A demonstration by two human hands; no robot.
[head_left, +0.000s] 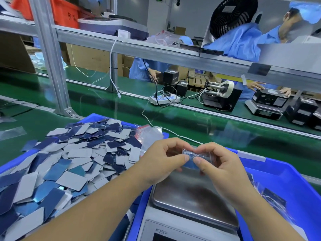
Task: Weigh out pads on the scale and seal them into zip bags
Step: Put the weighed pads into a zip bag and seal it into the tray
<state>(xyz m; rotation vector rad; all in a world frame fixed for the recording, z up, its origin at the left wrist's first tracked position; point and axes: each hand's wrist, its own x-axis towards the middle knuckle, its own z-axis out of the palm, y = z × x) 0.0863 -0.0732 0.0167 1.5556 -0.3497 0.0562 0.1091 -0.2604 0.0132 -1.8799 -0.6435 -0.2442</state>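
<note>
Far left, a clear film strip (13, 133) lay flat on the green belt (104, 108), w/ an aluminium post (52, 58) rising behind it. Near left, a blue bin (93, 117) was heaped w/ loose pads (69, 162), grey and dark blue faces mixed, some spilling over the near-left rim. At the bin's far-right corner sat a bunch of empty zip bags (149, 134) w/ red strips, touching the pad heap. The left hand (161, 160) came in over the pile's right edge, fingers curled, thumb and forefinger pinching the left end of a small zip bag (192, 158) that held blue pads. Right hand (218, 164) met it from the other side, fingers also curled, thumb and forefinger clamped on the bag's right end; the two thumb tips were almost touching at the bag's near edge. Bag was held in the air above the far edge of the scale (191, 193), its steel pan bare beneath the hands; display mostly cut off at the bottom edge. Scale stood just beside the left bin, w/ a second blue bin (286, 174) wrapping round its right and far side, filled bags (271, 195) lying inside at right. Far right across the belt: power strip (163, 99), a label dispenser (222, 94), another scale (265, 108), and workers in blue coats (243, 40).
</note>
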